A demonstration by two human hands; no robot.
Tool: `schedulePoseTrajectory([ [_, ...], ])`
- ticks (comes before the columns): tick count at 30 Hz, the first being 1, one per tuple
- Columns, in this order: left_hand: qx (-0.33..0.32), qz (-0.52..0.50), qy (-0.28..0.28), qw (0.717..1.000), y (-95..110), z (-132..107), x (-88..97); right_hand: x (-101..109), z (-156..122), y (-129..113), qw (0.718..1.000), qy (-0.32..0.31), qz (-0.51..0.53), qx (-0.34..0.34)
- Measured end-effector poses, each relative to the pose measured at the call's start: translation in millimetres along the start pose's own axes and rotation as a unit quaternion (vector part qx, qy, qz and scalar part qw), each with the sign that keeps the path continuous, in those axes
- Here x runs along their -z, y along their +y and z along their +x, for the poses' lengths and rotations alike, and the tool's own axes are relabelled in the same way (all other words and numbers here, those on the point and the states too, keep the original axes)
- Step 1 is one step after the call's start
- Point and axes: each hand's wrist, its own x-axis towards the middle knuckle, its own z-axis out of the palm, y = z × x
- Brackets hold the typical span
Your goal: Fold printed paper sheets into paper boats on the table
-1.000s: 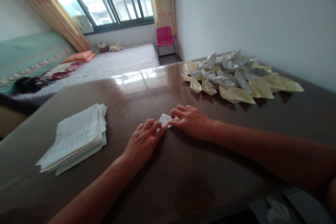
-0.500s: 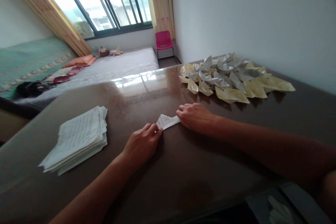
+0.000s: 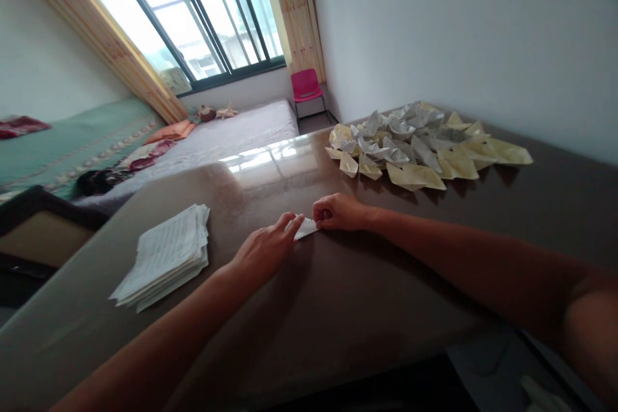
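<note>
A small folded piece of printed paper (image 3: pixel 305 228) lies on the dark brown tabletop between my two hands. My left hand (image 3: pixel 266 246) grips its left end, the fingers covering part of it. At the right corner my right hand (image 3: pixel 338 212) is closed, thumb and forefinger pinching the paper. Much of the sheet is hidden beneath the fingers. To the left of my hands is a stack of printed sheets (image 3: pixel 168 248), slightly uneven at the edges. A pile of folded paper boats (image 3: pixel 415 151), some white and printed, others yellowish, covers the far right of the table.
The glossy brown table (image 3: pixel 367 309) ends at a white wall (image 3: pixel 458 32) on the right. Beyond it are a bed (image 3: pixel 251 122) and a pink chair (image 3: pixel 306 85) by the window. A dark-framed chair (image 3: pixel 43 238) stands off the table's left edge.
The camera view has shifted, moving the stack rightward in the picture. My hands have come closer together on the paper, and the upright triangular flap seen before no longer shows.
</note>
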Motion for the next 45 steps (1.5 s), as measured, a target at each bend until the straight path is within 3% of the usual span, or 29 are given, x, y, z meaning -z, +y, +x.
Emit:
schedulePoseTrajectory([
  [5,-0.071,-0.048,0.056,0.995,-7,26,-5.2,2,-3,4,0.996,0.003,-0.017,0.086],
  [9,-0.074,-0.099,0.078,0.989,-12,27,-22.6,7,-1,12,0.995,-0.035,0.001,0.089],
  [12,-0.057,-0.096,0.116,0.987,-9,17,-35.6,15,2,18,0.994,-0.066,0.069,0.044],
  [17,-0.063,-0.012,0.187,0.980,-1,7,-44.0,24,4,18,0.983,-0.059,0.130,-0.114],
  [20,-0.076,0.026,0.206,0.975,0,6,-42.6,23,3,13,0.980,-0.069,0.132,-0.133],
  [27,-0.083,0.038,0.213,0.973,0,7,-42.6,11,2,8,0.988,-0.082,0.094,-0.094],
  [33,-0.084,0.008,0.154,0.984,-1,7,-42.4,5,2,4,0.999,-0.024,0.032,-0.015],
  [36,-0.078,-0.003,0.143,0.987,-2,7,-41.9,4,1,2,1.000,-0.024,0.014,0.006],
  [42,-0.059,-0.042,0.139,0.988,0,8,-42.6,14,0,3,0.993,-0.091,-0.027,0.064],
  [45,-0.038,-0.061,0.131,0.989,1,9,-42.3,18,-2,2,0.988,-0.136,-0.028,0.061],
])
